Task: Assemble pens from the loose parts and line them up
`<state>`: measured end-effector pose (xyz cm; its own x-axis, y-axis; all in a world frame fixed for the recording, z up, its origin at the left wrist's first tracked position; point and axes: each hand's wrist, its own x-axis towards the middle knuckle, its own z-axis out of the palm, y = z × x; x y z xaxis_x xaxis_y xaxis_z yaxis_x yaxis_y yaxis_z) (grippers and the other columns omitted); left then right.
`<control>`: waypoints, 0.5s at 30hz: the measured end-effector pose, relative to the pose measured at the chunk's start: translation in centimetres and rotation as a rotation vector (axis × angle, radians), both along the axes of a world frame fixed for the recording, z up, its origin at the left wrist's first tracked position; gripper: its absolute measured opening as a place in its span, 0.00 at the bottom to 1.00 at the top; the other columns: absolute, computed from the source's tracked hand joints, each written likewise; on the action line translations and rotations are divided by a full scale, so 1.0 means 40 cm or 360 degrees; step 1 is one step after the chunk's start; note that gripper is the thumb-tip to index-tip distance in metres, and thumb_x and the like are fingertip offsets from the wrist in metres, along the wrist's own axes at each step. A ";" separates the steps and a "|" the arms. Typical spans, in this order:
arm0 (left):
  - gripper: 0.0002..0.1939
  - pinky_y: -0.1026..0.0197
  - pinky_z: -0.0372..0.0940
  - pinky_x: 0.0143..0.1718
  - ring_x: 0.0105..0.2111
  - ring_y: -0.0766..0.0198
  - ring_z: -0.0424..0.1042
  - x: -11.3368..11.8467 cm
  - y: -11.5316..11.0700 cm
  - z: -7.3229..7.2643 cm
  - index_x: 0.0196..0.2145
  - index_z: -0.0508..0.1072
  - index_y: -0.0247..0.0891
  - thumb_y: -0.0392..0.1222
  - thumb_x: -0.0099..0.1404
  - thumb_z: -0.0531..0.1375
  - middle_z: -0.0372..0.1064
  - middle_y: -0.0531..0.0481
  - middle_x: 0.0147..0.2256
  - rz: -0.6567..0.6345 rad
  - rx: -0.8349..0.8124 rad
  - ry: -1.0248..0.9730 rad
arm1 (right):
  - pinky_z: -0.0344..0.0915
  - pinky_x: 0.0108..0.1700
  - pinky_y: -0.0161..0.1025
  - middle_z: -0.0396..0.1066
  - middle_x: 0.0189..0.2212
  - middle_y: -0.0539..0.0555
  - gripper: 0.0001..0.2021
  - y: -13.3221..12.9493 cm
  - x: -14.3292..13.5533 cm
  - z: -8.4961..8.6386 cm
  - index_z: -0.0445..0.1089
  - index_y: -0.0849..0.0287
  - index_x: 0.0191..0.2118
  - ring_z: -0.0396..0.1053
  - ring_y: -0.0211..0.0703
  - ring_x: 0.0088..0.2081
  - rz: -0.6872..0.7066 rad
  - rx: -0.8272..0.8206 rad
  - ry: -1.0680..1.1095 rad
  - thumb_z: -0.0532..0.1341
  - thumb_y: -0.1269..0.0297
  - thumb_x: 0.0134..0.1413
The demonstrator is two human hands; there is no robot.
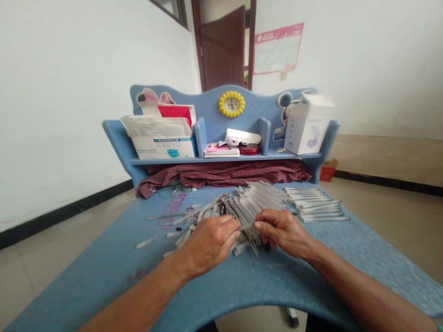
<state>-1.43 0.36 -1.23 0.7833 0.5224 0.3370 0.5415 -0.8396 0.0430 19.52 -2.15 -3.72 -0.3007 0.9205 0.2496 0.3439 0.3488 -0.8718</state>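
Both my hands meet over the middle of the blue desk, in front of a heap of translucent pen barrels. A pale, clear pen spans the gap between them. My left hand pinches its left end, and my right hand grips its right end, with the fingers curled. Whether a cap sits on either end is hidden by the fingers. Loose whitish pen caps lie scattered left of the barrels, partly behind my left hand. To the right, several pens with dark tips lie side by side in a stack.
The blue desk has a curved front edge and a raised shelf behind. On that shelf stand a mask box, a red tin and a white box. A checked cloth is tucked below it.
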 end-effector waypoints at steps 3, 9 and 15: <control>0.10 0.64 0.61 0.29 0.28 0.63 0.69 -0.001 0.002 -0.004 0.35 0.71 0.34 0.34 0.65 0.50 0.67 0.47 0.28 0.0018 0.0108 0.0052 | 0.55 0.17 0.28 0.63 0.16 0.47 0.17 0.006 -0.003 -0.005 0.62 0.61 0.23 0.59 0.30 0.15 0.0031 -0.0131 0.0025 0.54 0.56 0.59; 0.10 0.65 0.60 0.26 0.27 0.65 0.68 0.001 0.001 -0.015 0.33 0.69 0.36 0.33 0.66 0.48 0.66 0.49 0.27 0.0013 0.0438 -0.0065 | 0.49 0.14 0.26 0.62 0.14 0.46 0.19 0.010 -0.003 -0.013 0.61 0.60 0.21 0.54 0.27 0.13 -0.0027 -0.0142 0.0096 0.54 0.54 0.58; 0.10 0.65 0.61 0.26 0.26 0.66 0.67 0.011 -0.007 -0.014 0.32 0.68 0.36 0.32 0.66 0.48 0.66 0.50 0.26 0.0043 0.0664 -0.0057 | 0.48 0.13 0.27 0.62 0.12 0.46 0.19 0.008 -0.006 -0.005 0.60 0.59 0.19 0.53 0.28 0.11 -0.0048 -0.0243 0.0195 0.55 0.55 0.57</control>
